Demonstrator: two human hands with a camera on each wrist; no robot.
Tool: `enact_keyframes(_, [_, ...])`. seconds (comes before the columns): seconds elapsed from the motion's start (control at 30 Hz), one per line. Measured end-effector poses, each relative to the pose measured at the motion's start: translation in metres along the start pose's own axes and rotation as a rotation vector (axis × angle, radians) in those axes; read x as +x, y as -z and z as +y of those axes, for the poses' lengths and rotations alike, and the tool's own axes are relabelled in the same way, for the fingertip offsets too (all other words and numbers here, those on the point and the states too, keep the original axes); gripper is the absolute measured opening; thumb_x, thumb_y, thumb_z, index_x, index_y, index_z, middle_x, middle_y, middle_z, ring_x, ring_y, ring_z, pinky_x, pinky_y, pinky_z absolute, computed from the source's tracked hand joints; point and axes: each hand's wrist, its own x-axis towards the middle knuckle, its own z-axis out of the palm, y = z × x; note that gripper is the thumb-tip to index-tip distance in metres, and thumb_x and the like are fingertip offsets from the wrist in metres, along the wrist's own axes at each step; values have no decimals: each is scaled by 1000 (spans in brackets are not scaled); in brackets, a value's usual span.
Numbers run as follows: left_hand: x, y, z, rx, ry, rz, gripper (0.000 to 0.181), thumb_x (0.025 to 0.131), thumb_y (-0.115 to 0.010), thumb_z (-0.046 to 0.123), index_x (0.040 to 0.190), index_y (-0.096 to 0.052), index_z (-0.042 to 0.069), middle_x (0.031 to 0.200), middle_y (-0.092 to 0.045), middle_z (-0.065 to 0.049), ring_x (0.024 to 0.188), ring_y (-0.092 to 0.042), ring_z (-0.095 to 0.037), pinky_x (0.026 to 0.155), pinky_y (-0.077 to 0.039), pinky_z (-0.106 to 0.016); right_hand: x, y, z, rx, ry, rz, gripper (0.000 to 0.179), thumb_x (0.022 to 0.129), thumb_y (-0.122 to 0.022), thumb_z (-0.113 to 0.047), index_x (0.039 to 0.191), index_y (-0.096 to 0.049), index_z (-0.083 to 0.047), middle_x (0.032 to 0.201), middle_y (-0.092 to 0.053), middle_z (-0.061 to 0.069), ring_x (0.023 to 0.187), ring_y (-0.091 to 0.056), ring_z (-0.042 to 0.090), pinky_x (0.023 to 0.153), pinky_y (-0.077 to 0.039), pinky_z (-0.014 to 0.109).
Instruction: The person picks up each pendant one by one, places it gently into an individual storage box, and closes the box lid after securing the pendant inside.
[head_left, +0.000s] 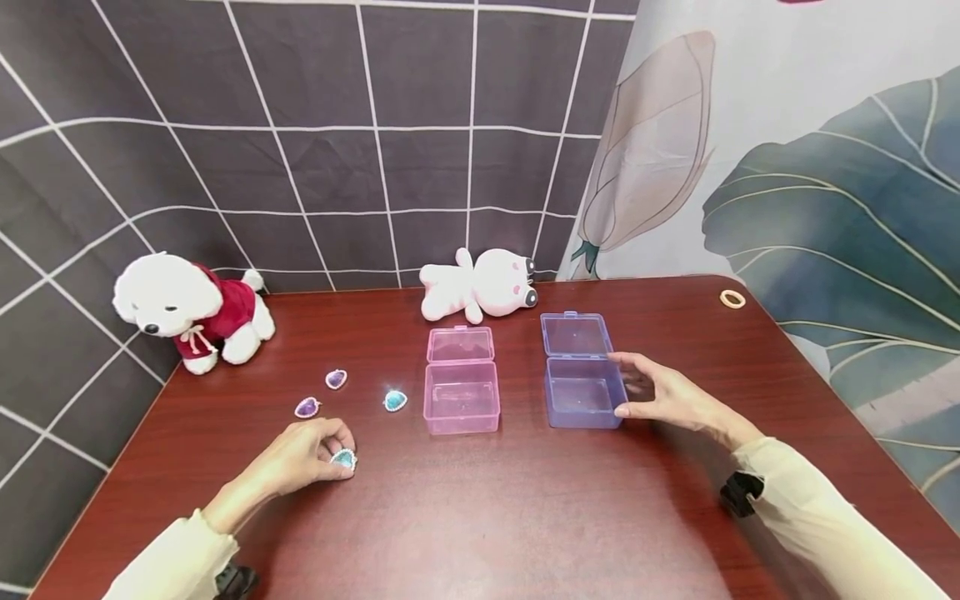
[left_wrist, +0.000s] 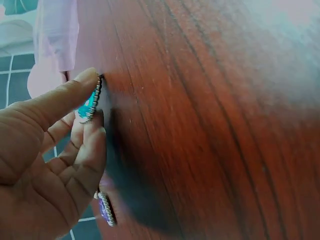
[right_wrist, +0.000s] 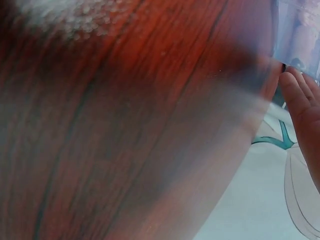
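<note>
Head view: pinching a turquoise gem [head_left: 343,459] between thumb and fingers of the left hand [head_left: 303,457], over the near left part of the table [head_left: 525,517], left of and nearer than a pink box [head_left: 462,423]. Seen nearly edge-on in the left wrist view, close to the wood; cannot tell whether touching or just lifted. Holding the right side of a blue box [head_left: 583,418] with the right hand [head_left: 663,396], with thumb at the near corner and forefinger at the far one, by the hinge. Lying just beyond the left knuckles: the nearer purple gem [head_left: 307,407], then the farther purple gem [head_left: 337,379], with a second turquoise gem [head_left: 395,401] to the right, short of the pink box. Could slip from the pinch, given so small a hold on a bumpy beaded rim, and skid across the glossy wood. Might nudge the second turquoise gem through a low sweep rightward, or clip the near wall of the pink box through too little height. Could drag or tilt the blue box, apparently light plastic, through a hard squeeze or a jerk. Might also flip its lid forward through a brush of the forefinger.
</note>
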Motion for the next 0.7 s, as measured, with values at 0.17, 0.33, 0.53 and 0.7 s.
enact_keyframes(0.17, [9,6,3,-133,49,16,21,72,-80,13,86,-64,8,71,-64,2,62,-57,-1,56,-48,-20,0,2,0,32,-3,-12,72,77,-77,-10,136,-37,2,127,-52,28,112,-56,42,91,-48,44])
enact_keyframes(0.33, [35,18,26,-185,59,70,27,77,-77,16,100,-68,5,83,-70,-5,73,-64,-10,65,-52,-23,1,3,0,50,-14,-22,72,77,-77,-10,135,-37,2,127,-53,28,113,-55,43,91,-48,43])
enact_keyframes(0.53, [89,7,75,-307,-36,9,33,82,-73,16,111,-66,2,93,-72,-10,80,-68,-14,72,-55,-27,0,3,1,78,-19,-27,71,77,-77,-9,134,-37,2,128,-51,28,114,-53,45,91,-48,43])
enact_keyframes(0.7, [134,-21,114,-388,-106,-76,33,82,-71,9,114,-65,0,95,-72,-12,80,-67,-11,76,-56,-30,1,2,0,87,-29,-28,71,77,-77,-10,135,-38,1,129,-51,28,116,-52,45,92,-48,43])
